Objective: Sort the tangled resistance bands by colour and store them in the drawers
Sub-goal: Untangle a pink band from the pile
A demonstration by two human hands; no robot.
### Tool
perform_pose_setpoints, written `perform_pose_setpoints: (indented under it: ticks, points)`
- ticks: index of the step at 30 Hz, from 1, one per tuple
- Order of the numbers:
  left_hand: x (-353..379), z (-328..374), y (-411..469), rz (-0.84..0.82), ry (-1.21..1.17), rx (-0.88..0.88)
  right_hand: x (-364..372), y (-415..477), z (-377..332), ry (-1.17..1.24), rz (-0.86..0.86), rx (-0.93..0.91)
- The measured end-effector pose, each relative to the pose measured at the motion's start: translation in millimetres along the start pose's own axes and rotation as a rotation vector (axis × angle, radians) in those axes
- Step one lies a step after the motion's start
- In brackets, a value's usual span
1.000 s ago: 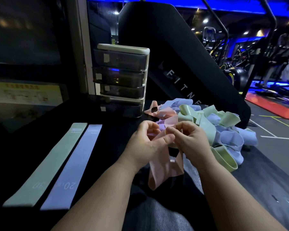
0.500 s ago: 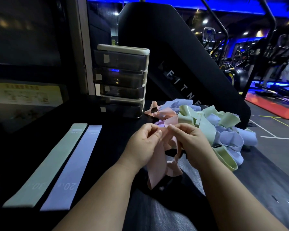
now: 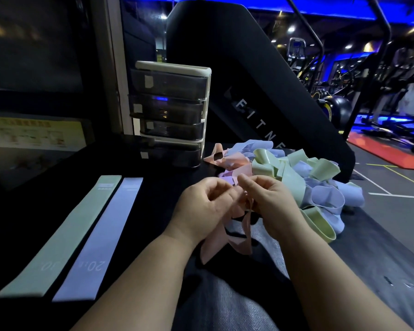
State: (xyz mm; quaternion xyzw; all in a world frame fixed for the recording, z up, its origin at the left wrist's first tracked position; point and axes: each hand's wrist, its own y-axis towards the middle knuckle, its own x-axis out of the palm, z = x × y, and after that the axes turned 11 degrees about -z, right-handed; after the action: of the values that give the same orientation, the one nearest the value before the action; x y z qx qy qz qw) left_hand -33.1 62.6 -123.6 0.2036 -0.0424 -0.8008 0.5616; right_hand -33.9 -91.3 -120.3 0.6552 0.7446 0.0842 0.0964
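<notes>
Twisted narrower than a second ago, the pink band [image 3: 212, 248] hangs, seemingly knotted, pinched by left hand [image 3: 201, 207] and right hand [image 3: 273, 205] beside the tangled pile [image 3: 320, 185].

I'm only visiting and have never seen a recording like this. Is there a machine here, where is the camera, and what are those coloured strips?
No machine here: a person works with bare hands, and the camera sits on their head, looking forward and down, so you see their own arms. The left hand and right hand both pinch a twisted pink band that hangs between them. Just beyond, to the right, lies a tangled pile of green, lilac and pink resistance bands. On the left, a green band and a lilac band lie flat side by side on the black surface. Behind them stands a small drawer unit.
</notes>
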Motion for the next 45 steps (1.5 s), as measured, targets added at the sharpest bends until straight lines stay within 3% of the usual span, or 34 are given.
perform_pose_setpoints:
  ticks: [5,11,16,22,33,41,45]
  points:
    - [-0.8,-5.5,5.5,0.072,0.013,-0.050,-4.7,2.4,2.8,0.024,-0.030,0.028]
    - [-4.9,-10.3,8.8,0.152,-0.084,-0.103,-7.2,3.7,2.5,0.191,-0.191,-0.025]
    - [-5.3,-12.4,10.7,0.151,-0.170,-0.140,-3.9,3.3,3.3,0.079,-0.135,-0.038]
    - [-11.2,-10.6,14.2,0.262,-0.466,-0.186,-3.2,1.4,0.1,0.010,-0.154,0.078]
    - [-5.8,-1.2,6.7,0.003,-0.615,-0.173,-3.7,0.3,3.0,0.026,-0.095,-0.056]
    - [-7.8,0.9,8.6,0.096,-0.614,-0.166,-5.5,3.5,6.1,0.029,-0.013,-0.019]
    - [-14.6,-4.4,13.3,0.263,-0.606,-0.161,-9.2,4.7,4.2,0.078,0.070,-0.067]
